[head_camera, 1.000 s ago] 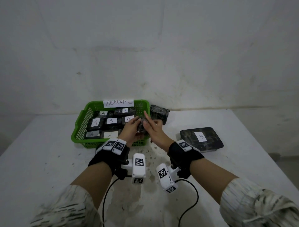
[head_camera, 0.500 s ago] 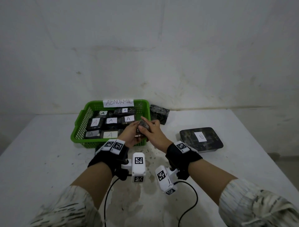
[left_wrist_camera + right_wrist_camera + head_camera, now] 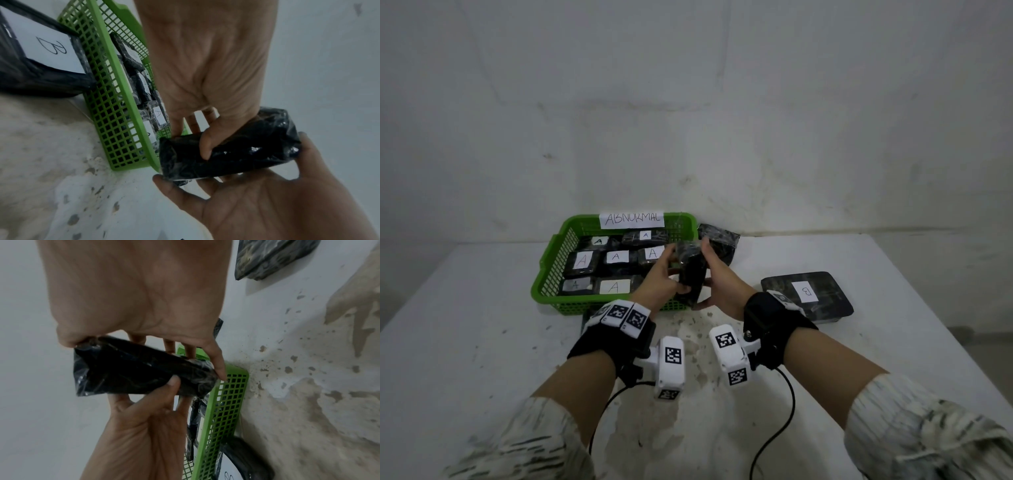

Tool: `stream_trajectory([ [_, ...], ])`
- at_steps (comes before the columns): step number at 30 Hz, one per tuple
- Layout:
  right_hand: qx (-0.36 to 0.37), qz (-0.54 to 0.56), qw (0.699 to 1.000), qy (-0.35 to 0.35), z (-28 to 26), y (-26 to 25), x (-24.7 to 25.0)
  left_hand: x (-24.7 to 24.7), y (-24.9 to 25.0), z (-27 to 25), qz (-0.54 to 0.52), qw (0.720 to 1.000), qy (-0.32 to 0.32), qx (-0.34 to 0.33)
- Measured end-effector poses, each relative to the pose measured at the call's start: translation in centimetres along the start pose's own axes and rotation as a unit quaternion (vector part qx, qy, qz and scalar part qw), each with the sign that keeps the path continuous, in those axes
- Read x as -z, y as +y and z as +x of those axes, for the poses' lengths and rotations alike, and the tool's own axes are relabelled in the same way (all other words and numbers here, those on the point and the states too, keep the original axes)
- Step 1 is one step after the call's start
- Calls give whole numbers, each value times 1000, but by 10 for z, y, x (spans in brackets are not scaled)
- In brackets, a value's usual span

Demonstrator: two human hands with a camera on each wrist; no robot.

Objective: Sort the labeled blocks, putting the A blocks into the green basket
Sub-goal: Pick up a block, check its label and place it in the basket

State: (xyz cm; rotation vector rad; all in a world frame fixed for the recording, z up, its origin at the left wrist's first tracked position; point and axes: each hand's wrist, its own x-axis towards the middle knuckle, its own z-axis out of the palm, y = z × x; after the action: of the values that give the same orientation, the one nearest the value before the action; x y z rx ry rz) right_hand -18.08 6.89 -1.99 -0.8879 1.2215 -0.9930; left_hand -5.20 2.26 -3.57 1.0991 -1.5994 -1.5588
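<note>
Both hands, left hand (image 3: 661, 280) and right hand (image 3: 717, 284), hold one black block (image 3: 691, 270) above the near right corner of the basket (image 3: 551, 274). Its label is hidden, so I would turn it until the letter shows. Seven A blocks lie inside; one B block (image 3: 806, 294) lies on the bench (image 3: 465, 342).
</note>
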Motion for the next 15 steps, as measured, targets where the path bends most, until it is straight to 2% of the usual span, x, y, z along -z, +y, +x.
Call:
stream_trajectory([
  [4,23,19,999,40,-1,-3,-4,0,2,-4,-17,999,-49,-16],
  [8,12,-1,996,84,1,0,-4,-2,10,-11,-132,985,-105,31],
  [11,10,-24,996,84,0,1,-4,-5,12,-11,-142,984,-92,50],
  [15,14,-38,997,62,-4,-2,-4,-6,10,-6,-115,991,-59,38],
])
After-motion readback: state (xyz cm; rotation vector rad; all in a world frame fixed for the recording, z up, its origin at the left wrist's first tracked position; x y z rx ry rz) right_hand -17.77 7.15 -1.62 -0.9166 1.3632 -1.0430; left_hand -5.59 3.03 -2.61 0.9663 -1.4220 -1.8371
